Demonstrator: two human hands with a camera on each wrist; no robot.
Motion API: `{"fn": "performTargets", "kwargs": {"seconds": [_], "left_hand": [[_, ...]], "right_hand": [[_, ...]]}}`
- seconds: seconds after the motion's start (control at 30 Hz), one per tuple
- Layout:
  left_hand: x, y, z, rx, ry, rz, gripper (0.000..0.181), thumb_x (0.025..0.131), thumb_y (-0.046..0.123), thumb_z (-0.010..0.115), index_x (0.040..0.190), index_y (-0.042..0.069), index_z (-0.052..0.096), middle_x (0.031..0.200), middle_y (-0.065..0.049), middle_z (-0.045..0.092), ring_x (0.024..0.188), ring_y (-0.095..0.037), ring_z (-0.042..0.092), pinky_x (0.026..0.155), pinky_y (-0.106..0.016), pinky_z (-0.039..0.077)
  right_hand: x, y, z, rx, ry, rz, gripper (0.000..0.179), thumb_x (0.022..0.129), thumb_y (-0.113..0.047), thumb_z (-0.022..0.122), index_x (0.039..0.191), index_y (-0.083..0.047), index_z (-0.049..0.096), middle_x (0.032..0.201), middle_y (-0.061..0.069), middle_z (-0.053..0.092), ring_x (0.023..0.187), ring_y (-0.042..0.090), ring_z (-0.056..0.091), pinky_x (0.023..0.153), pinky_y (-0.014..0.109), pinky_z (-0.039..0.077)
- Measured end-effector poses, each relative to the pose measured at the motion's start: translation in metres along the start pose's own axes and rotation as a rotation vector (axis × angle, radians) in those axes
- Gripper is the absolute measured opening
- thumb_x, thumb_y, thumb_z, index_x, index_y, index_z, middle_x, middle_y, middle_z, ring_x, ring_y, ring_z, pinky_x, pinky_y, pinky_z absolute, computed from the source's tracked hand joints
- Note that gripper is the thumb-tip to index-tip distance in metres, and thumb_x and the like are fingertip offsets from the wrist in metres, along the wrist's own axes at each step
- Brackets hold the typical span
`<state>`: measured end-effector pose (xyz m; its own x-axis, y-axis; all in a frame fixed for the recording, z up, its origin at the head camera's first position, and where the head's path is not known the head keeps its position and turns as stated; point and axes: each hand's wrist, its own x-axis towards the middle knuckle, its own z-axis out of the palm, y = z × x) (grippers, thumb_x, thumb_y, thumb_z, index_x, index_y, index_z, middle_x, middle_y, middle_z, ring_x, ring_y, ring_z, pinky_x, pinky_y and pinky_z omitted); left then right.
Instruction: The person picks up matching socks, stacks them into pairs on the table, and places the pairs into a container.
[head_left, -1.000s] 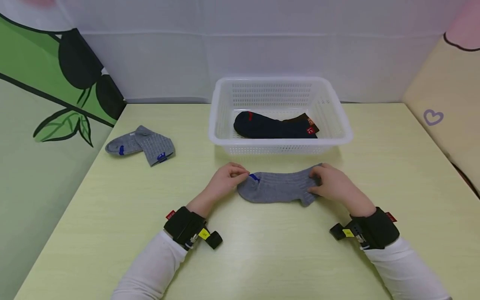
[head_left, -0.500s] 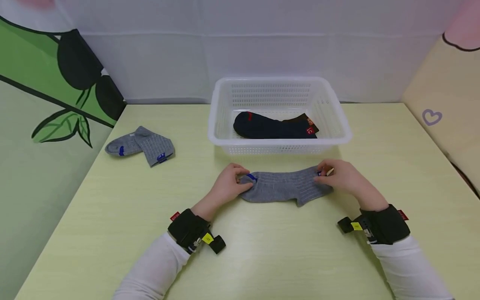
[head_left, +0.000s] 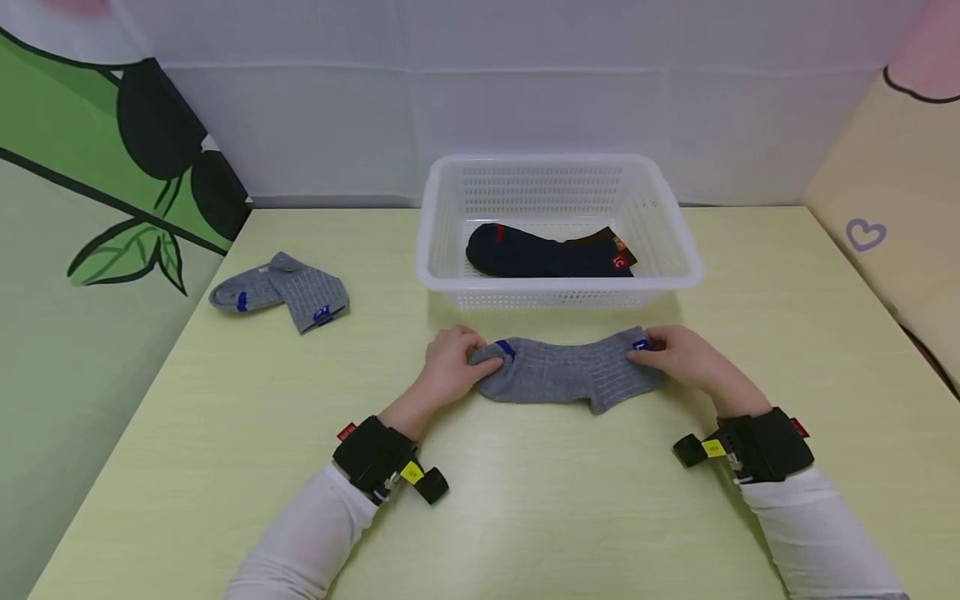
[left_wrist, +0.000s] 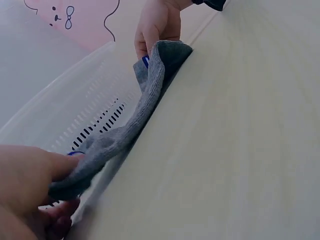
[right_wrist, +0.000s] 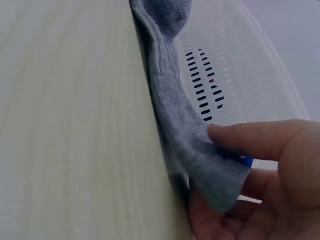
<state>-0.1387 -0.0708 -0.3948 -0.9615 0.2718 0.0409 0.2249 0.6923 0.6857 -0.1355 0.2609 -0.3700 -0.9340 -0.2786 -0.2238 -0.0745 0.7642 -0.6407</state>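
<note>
A grey ribbed sock (head_left: 558, 371) with blue marks stretches sideways between both hands, just in front of the white basket. My left hand (head_left: 450, 367) pinches its toe end, thumb on top and fingers beneath, as the left wrist view shows on the sock (left_wrist: 125, 132). At the cuff, beside a blue label, my right hand (head_left: 686, 362) pinches the fabric between thumb and fingers; in the right wrist view the cuff of the sock (right_wrist: 215, 175) hangs from that grip. Another grey sock (head_left: 288, 287), bent over itself, lies at the left of the table.
The white perforated basket (head_left: 558, 283) stands at the back centre, holding dark socks (head_left: 551, 252) with red marks. Behind the table (head_left: 525, 500) hangs a pale cloth (head_left: 322, 133). Patterned panels rise at the left and right sides.
My right hand has shifted right along the sock to the cuff, uncovering the blue label. My left hand has taken a fuller pinch on the toe. The basket has not moved.
</note>
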Motion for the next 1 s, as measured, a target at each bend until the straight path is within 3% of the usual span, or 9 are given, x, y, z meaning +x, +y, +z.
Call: {"fn": "performTargets", "kwargs": {"seconds": [0.2, 0.33, 0.43, 0.5, 0.63, 0.73, 0.83, 1.0], "left_hand": [[0.0043, -0.0031, 0.0005, -0.306, 0.078, -0.076, 0.018, 0.095, 0.020, 0.057, 0.096, 0.003, 0.060, 0.079, -0.004, 0.056, 0.078, -0.018, 0.049, 0.073, -0.029, 0.038], [0.0058, -0.0042, -0.0001, -0.395, 0.150, -0.070, 0.014, 0.097, 0.014, 0.053, 0.102, 0.002, 0.057, 0.063, 0.000, 0.046, 0.063, -0.012, 0.042, 0.066, -0.026, 0.034], [0.0064, -0.0055, -0.0009, -0.426, 0.186, -0.058, 0.010, 0.096, 0.005, 0.050, 0.104, 0.001, 0.055, 0.064, -0.002, 0.044, 0.061, -0.012, 0.039, 0.064, -0.025, 0.032], [0.0068, -0.0056, -0.0015, -0.420, 0.189, -0.064, 0.013, 0.094, 0.001, 0.048, 0.102, 0.000, 0.058, 0.072, -0.007, 0.053, 0.067, -0.013, 0.044, 0.067, -0.024, 0.035], [0.0070, -0.0051, -0.0030, -0.373, 0.176, -0.086, 0.022, 0.086, -0.004, 0.047, 0.099, -0.003, 0.065, 0.104, -0.016, 0.065, 0.087, -0.021, 0.054, 0.077, -0.028, 0.041], [0.0069, -0.0057, -0.0040, -0.300, 0.168, -0.066, 0.029, 0.082, -0.003, 0.049, 0.106, -0.005, 0.065, 0.114, -0.021, 0.062, 0.100, -0.030, 0.055, 0.088, -0.037, 0.043], [0.0067, -0.0061, -0.0044, -0.209, 0.170, -0.027, 0.038, 0.077, -0.001, 0.052, 0.112, -0.007, 0.063, 0.119, -0.026, 0.055, 0.113, -0.038, 0.049, 0.098, -0.046, 0.037], [0.0059, -0.0068, -0.0033, -0.173, 0.177, -0.030, 0.041, 0.073, 0.002, 0.055, 0.113, -0.009, 0.062, 0.123, -0.029, 0.047, 0.119, -0.044, 0.038, 0.101, -0.052, 0.030]], "right_hand": [[0.0014, 0.0044, 0.0007, 0.197, 0.037, 0.010, 0.031, 0.099, -0.021, 0.048, 0.107, 0.008, 0.054, 0.086, 0.008, 0.051, 0.081, 0.015, 0.045, 0.071, 0.024, 0.037], [0.0022, 0.0058, 0.0017, 0.231, 0.091, 0.037, 0.039, 0.099, -0.017, 0.048, 0.126, 0.010, 0.042, 0.105, 0.023, 0.057, 0.085, 0.011, 0.048, 0.072, 0.021, 0.039], [0.0032, 0.0065, 0.0029, 0.274, 0.130, 0.022, 0.045, 0.097, -0.011, 0.048, 0.134, 0.006, 0.028, 0.111, 0.029, 0.057, 0.083, 0.004, 0.050, 0.070, 0.018, 0.041], [0.0040, 0.0070, 0.0038, 0.285, 0.153, 0.004, 0.043, 0.096, -0.006, 0.048, 0.132, 0.003, 0.027, 0.111, 0.030, 0.057, 0.084, 0.005, 0.051, 0.069, 0.017, 0.041], [0.0064, 0.0087, 0.0056, 0.192, 0.183, -0.040, 0.028, 0.095, -0.005, 0.050, 0.121, 0.005, 0.045, 0.115, 0.027, 0.057, 0.098, 0.023, 0.055, 0.077, 0.024, 0.044], [0.0079, 0.0089, 0.0066, 0.132, 0.176, -0.047, 0.027, 0.094, -0.007, 0.055, 0.117, 0.006, 0.056, 0.118, 0.026, 0.057, 0.105, 0.035, 0.055, 0.085, 0.037, 0.046], [0.0080, 0.0083, 0.0072, 0.113, 0.167, -0.052, 0.033, 0.091, -0.007, 0.059, 0.120, 0.008, 0.054, 0.116, 0.027, 0.057, 0.105, 0.038, 0.054, 0.090, 0.048, 0.044], [0.0049, 0.0083, 0.0065, 0.085, 0.180, -0.069, 0.039, 0.086, -0.008, 0.065, 0.120, 0.009, 0.055, 0.113, 0.028, 0.057, 0.100, 0.038, 0.055, 0.089, 0.049, 0.045]]}}
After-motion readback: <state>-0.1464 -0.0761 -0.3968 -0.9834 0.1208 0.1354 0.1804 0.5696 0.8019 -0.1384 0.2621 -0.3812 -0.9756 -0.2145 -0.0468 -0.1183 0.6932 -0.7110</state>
